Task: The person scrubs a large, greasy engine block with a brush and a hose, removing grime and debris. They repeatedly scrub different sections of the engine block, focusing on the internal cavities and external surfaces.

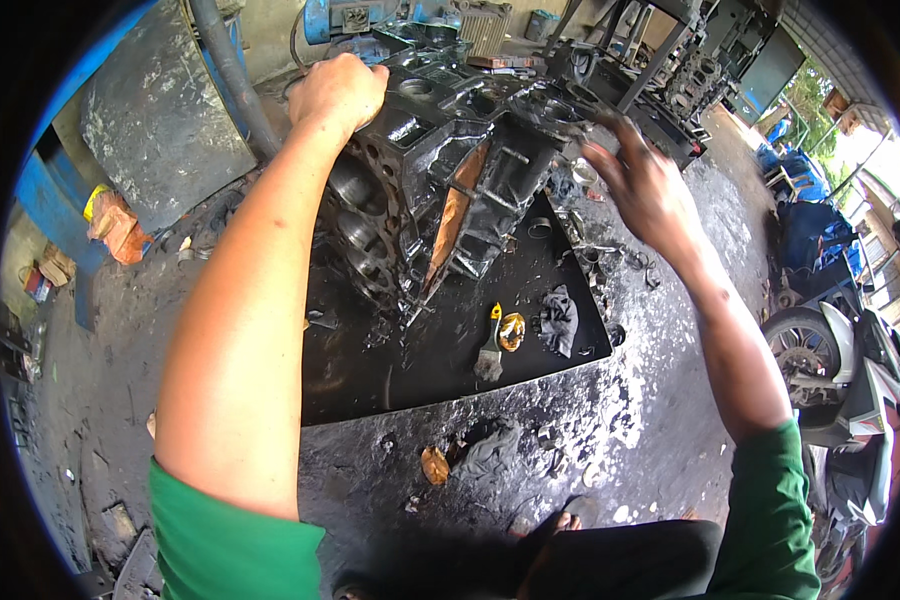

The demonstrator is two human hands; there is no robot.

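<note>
A large, black, oily engine block [440, 190] stands tilted over a dark metal tray [370, 370] on the ground. My left hand [337, 92] grips the block's upper left edge, above the row of cylinder bores [355, 215]. My right hand [638, 180] is at the block's right end with fingers spread and blurred; whether it touches the metal is unclear. An orange-brown patch [453, 215] shows on the block's side face.
In the tray lie a paintbrush [490, 345], a yellow ring-shaped part [511, 331] and a dark rag [559, 320]. More engine parts [670, 80] stand behind. A blue steel frame [60, 190] is at left, a parked scooter [840, 380] at right.
</note>
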